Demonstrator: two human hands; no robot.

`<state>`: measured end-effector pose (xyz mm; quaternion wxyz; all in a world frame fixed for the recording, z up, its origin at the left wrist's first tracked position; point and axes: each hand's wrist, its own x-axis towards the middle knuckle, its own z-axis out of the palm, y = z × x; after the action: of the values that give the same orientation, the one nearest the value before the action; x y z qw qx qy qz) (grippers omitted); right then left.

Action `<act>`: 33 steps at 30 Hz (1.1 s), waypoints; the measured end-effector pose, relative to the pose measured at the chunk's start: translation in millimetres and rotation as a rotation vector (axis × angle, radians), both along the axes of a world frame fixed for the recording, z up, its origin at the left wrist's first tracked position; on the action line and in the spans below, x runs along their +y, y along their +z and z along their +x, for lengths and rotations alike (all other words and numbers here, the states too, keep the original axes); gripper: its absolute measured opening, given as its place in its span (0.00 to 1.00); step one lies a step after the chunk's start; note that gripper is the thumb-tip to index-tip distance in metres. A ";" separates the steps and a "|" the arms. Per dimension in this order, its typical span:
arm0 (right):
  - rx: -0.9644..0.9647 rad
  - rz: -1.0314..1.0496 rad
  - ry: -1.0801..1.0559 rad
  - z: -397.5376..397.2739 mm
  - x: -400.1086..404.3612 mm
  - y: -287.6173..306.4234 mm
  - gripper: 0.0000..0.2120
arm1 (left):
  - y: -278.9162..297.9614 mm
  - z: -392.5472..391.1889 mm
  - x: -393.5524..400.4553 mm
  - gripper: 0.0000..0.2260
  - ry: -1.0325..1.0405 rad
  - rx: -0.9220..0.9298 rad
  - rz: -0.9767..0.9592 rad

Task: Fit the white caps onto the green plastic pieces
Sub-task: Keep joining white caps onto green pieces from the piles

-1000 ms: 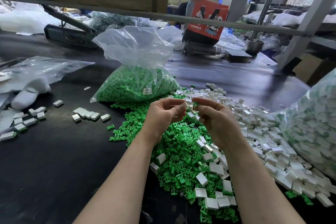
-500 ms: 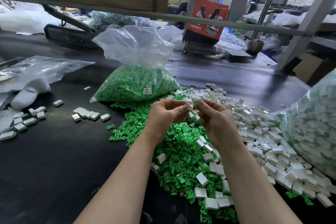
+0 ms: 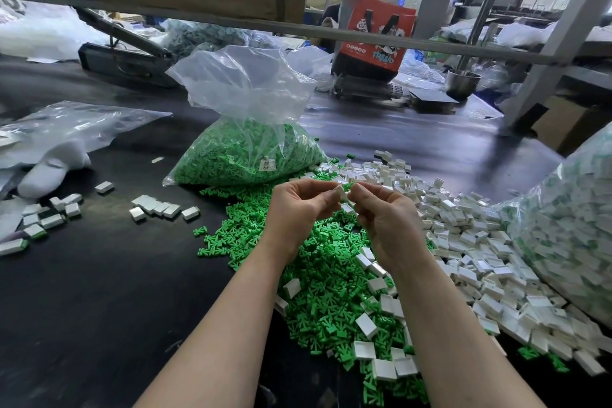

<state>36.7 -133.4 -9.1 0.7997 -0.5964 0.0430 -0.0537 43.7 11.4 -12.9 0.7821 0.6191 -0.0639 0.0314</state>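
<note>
White cap sits pinched at the fingertips of the left hand, raised above the loose piles near the middle of the black table. The right hand meets it fingertip to fingertip, its fingers curled around something small; a speck of green shows at the join, likely a green piece, though it is too small to be sure. Both hands are closed together on the 2 parts.

The step in hand looks like the mating itself: piece lined up with the cap's open side. The next move probably calls for a straight push until the piece seats, with the cap held square so it does not skew.

Beneath the wrists lies a spill of green pieces, with stray caps scattered on it. To the right spreads a heap of white caps, and at the far right edge bulges a clear bag of assembled parts. Just beyond the hands stands an open bag of green pieces. On the left, well apart, lie small rows of finished parts and a white glove under plastic sheeting. Across the table, far side, another person works behind an orange carton.

Nothing blocks the hands; mixed caps in the green spill may slow picking.
</note>
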 end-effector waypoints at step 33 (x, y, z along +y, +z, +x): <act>-0.156 -0.488 0.081 -6.5 -6.2 -7.9 0.06 | -12.0 0.7 5.6 0.08 -0.045 -0.100 0.212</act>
<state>30.3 -139.6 -17.0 0.6346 -0.7670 -0.0570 -0.0764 44.4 17.0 -25.0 0.7087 0.6942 -0.1196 0.0377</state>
